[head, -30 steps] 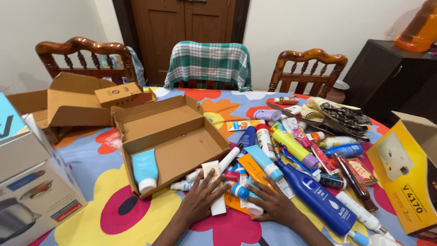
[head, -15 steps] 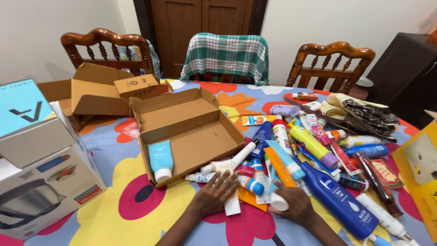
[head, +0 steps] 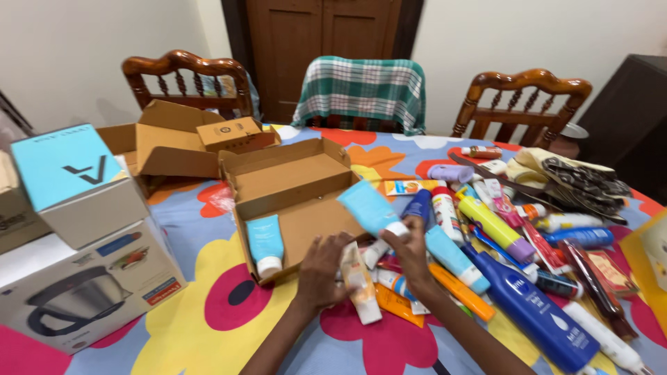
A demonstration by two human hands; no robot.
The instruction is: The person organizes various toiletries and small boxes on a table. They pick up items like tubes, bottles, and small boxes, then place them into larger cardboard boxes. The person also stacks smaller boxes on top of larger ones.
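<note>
Here, seen from above, a person's two bare hands work over a worktop (head: 208,326) covered by a bright flowered cloth. The right hand (head: 411,253) is closed around the white cap end of a light blue tube (head: 369,208), holding it raised and tilted over the front edge of an open cardboard box (head: 295,194). The left hand (head: 321,271) grips a pale peach tube (head: 360,281), lifted just off the cloth near the box's front corner. Inside the box, a second blue tube (head: 265,239) lies cap-down against the left wall. To the right of the hands spreads a heap of bottles and tubes (head: 500,243), including a large dark blue bottle (head: 531,312). At the left edge stand a white kettle carton (head: 83,295) and a blue-topped box (head: 76,180). Three wooden chairs (head: 187,76) stand behind, the middle one draped in a green checked cloth (head: 361,90).
</note>
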